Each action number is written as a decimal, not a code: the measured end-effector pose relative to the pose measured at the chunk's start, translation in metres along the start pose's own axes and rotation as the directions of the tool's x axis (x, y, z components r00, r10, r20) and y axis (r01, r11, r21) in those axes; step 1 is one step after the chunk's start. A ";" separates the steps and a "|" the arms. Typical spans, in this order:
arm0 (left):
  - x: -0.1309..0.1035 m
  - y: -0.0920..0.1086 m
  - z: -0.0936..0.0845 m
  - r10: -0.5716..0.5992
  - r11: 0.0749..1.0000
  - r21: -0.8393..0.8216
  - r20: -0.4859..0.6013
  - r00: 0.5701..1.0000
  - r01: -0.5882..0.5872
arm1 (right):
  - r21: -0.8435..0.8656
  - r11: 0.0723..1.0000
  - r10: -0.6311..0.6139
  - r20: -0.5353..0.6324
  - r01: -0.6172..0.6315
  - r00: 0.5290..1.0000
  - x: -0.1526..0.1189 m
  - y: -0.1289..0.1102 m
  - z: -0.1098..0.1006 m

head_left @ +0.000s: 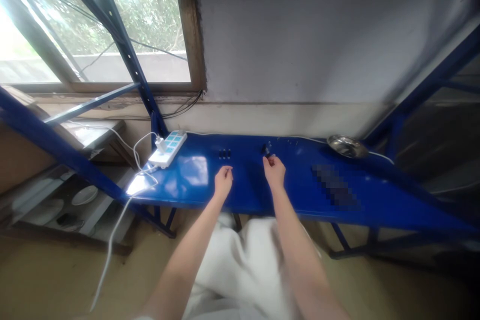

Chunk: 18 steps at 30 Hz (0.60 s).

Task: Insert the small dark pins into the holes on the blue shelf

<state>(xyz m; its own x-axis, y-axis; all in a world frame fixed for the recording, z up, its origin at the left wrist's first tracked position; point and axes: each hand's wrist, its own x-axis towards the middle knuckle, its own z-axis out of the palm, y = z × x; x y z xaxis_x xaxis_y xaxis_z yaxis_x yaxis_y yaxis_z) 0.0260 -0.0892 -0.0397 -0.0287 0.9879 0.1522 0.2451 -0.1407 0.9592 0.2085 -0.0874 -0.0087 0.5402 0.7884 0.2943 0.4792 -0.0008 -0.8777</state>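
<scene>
Over the blue shelf table [247, 185], my left hand [223, 182] has its fingers curled in and the tips pinched together. Whatever it may hold is too small to make out. Just beyond it stands a short row of three small black pieces with pale ends [224, 154]. My right hand [275, 171] is closed too, thumb and fingers together, at the near edge of a little cluster of black and clear small parts [266, 149]. Its fingertips partly cover that cluster, and I cannot tell what is between them.
At the left end lies a white power strip [168, 149] with a plug and a loose white cable [110, 240]. Tiny clear bits [288, 141] lie at the back. Right of them are a shiny metal dish [347, 146] and a blurred dark object [335, 186]. Blue posts [131, 60] frame the table.
</scene>
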 end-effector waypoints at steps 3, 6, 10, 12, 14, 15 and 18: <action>0.001 -0.001 0.000 -0.024 1.000 -0.015 0.002 1.000 0.024 | -0.112 0.994 -0.010 0.016 0.011 1.000 0.018 0.016 0.008; 0.000 -0.001 -0.001 -0.026 1.000 -0.017 0.007 1.000 0.026 | -0.218 0.976 0.017 0.070 -0.001 0.997 0.033 0.024 0.015; 0.000 -0.002 0.000 -0.043 0.999 -0.021 0.008 0.999 0.043 | -0.355 0.935 0.034 0.127 0.014 0.991 0.044 0.031 0.021; 0.001 -0.003 0.000 -0.049 0.998 -0.024 0.010 0.999 0.050 | -0.411 0.911 0.044 0.150 0.022 0.988 0.046 0.035 0.023; 0.002 -0.004 0.001 -0.045 0.999 -0.027 0.006 0.999 0.045 | -0.444 0.896 0.052 0.162 0.026 0.985 0.047 0.038 0.025; 0.002 -0.005 0.001 -0.040 0.999 -0.028 0.006 0.999 0.040 | -0.453 0.891 0.051 0.164 0.029 0.985 0.048 0.040 0.025; 0.002 -0.006 0.001 -0.028 0.999 -0.026 0.006 1.000 0.028 | -0.469 0.882 0.036 0.167 0.047 0.985 0.049 0.042 0.027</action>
<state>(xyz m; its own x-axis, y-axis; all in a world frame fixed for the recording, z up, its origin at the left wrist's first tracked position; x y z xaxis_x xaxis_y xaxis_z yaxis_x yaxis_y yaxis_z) 0.0255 -0.0860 -0.0455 -0.0302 0.9918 0.1240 0.2192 -0.1145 0.9689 0.2362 -0.0327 -0.0412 0.4341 0.8794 0.1953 0.7728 -0.2522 -0.5824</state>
